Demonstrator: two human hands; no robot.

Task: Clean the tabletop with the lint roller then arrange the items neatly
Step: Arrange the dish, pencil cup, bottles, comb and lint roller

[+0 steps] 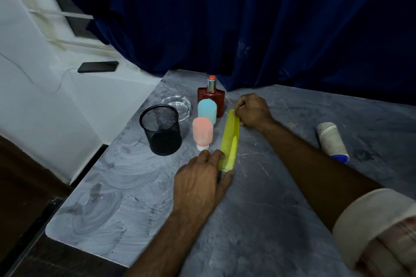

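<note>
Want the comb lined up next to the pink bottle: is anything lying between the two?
Nothing visible. The yellow comb, held at both ends by the left hand and right hand, lies just right of the pink bottle, with only bare tabletop between.

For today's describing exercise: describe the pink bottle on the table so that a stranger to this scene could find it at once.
Start at the grey table and find the black mesh cup near its left edge. Just right of it stands the pink bottle, cap down, beside a yellow comb. The bottle behind it is blue.

You see a yellow-green comb (230, 140), 2 tubes, pink (202, 132) and blue (207, 110), a black mesh cup (161, 134), and a bottle (211, 98) that looks dark red, on a streaked grey bench (135, 198).
</note>
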